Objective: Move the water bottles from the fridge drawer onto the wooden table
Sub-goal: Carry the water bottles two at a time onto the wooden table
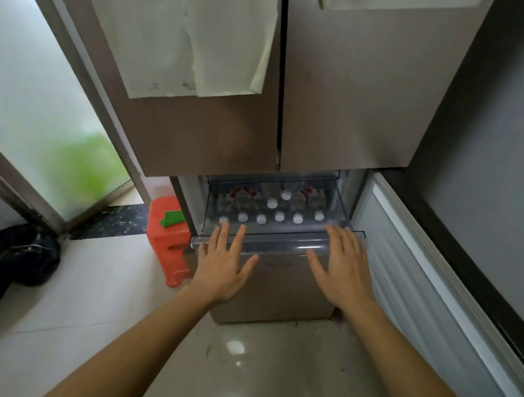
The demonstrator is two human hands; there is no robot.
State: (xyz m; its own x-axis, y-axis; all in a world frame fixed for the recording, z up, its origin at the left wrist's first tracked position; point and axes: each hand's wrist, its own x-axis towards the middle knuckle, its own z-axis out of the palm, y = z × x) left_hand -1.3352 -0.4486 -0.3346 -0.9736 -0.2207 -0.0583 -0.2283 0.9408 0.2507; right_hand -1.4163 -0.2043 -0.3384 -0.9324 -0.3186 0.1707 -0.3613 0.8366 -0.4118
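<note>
A clear plastic fridge drawer (281,244) stands pulled out below the upper fridge doors. Several water bottles with white caps (279,216) stand upright inside it in rows. My left hand (222,267) reaches toward the drawer's front left rim, fingers spread, holding nothing. My right hand (342,266) is at the front right rim, also flat with fingers apart and empty. Both hands hover at or just over the front lip; I cannot tell whether they touch it. The wooden table is not in view.
The lower fridge door (421,296) hangs open on the right. An orange plastic stool (169,237) with a green item on it stands left of the drawer. A black bag (19,252) lies on the tiled floor at left, by a glass door.
</note>
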